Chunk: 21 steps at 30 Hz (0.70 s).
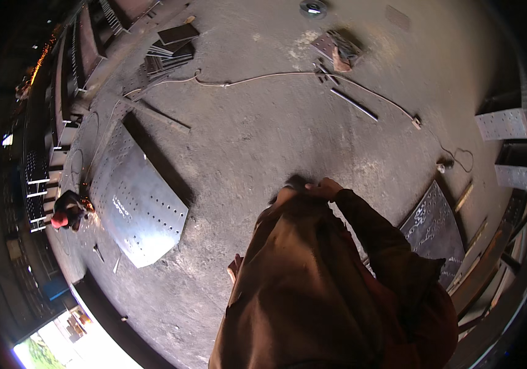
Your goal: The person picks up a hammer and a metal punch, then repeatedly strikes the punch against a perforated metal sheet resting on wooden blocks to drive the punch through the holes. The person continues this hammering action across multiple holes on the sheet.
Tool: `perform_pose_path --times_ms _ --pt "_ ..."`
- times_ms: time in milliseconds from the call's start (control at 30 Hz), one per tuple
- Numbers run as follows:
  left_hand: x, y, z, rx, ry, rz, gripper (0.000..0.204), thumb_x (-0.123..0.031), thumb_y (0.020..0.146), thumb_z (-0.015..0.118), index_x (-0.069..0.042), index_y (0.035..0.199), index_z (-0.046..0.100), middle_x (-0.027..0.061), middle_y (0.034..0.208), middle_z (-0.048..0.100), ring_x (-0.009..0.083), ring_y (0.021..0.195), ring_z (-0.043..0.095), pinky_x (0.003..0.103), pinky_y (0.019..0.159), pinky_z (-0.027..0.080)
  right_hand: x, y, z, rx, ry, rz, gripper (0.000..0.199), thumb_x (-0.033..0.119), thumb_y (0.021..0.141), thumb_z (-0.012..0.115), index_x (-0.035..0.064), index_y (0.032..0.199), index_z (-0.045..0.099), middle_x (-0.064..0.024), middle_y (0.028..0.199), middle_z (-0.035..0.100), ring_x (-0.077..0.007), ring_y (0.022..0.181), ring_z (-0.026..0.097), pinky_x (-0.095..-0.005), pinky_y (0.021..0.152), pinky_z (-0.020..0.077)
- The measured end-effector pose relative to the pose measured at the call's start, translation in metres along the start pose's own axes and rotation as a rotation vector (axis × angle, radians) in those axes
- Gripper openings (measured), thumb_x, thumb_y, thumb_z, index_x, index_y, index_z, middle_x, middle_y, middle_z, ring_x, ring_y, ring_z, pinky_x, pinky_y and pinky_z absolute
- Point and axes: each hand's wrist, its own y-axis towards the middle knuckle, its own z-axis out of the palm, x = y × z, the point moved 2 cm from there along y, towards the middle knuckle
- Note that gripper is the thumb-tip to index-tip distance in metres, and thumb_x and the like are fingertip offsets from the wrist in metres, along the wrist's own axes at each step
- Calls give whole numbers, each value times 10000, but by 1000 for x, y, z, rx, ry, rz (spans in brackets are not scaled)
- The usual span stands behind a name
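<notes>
My right hand (325, 187) is in front of my body, beyond the end of a dark sleeve (367, 224). Its fingers look curled in at the front edge of my brown jacket (300, 270); whatever they may hold is too small to make out. A rounded dark shape (297, 182) lies right beside those fingers. At the jacket's left side a small part of my left hand (234, 268) shows. The jacket covers most of it, so its grip is hidden.
Left stands a large drilled steel plate (137, 197); beyond it a person in red headgear (66, 211) works amid sparks. Stacked plates (171, 49), a metal rod (354, 104) and a cable (263, 77) lie ahead. Another marked plate (434, 230) and steel beams (503, 123) are right.
</notes>
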Motion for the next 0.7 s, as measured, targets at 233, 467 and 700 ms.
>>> perform_pose_path --times_ms 233,467,700 --pt "-50 75 27 160 193 42 597 -504 990 584 45 783 690 195 715 690 384 686 662 510 659 487 22 -68 -6 -375 -245 -134 619 632 884 616 18 840 677 -219 845 701 -411 875 690 -510 803 531" --pt "-189 109 91 319 535 560 559 -484 986 590 39 814 689 210 728 678 406 722 663 508 675 493 14 -70 -74 -217 -92 -278 468 480 929 612 29 814 662 -208 832 677 -426 855 662 -544 772 506" --pt "-360 121 156 462 709 686 498 -449 978 601 24 844 682 229 744 659 434 765 659 510 691 496 -36 -22 -211 -226 4 -184 395 414 913 622 30 858 692 -216 886 694 -414 907 675 -540 828 515"
